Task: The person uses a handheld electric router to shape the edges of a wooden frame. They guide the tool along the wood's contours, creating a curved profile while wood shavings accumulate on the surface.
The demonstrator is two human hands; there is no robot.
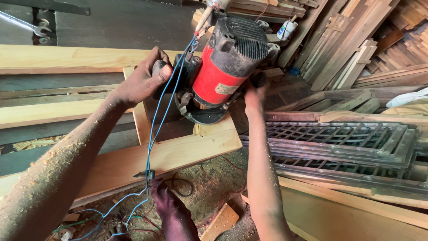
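Observation:
A red and black electric router stands tilted on the end of a pale wooden frame. My left hand grips the router's left handle. On the other side my right hand is closed around its right handle, which is mostly hidden. A blue power cord hangs from the top of the tool down past my left wrist to the floor. Sawdust covers my left forearm.
Stacked lattice wooden grilles lie to the right. Planks and offcuts lean at the back right. Long boards lie at left, with a metal wrench behind. Wires and wood scraps litter the floor by my leg.

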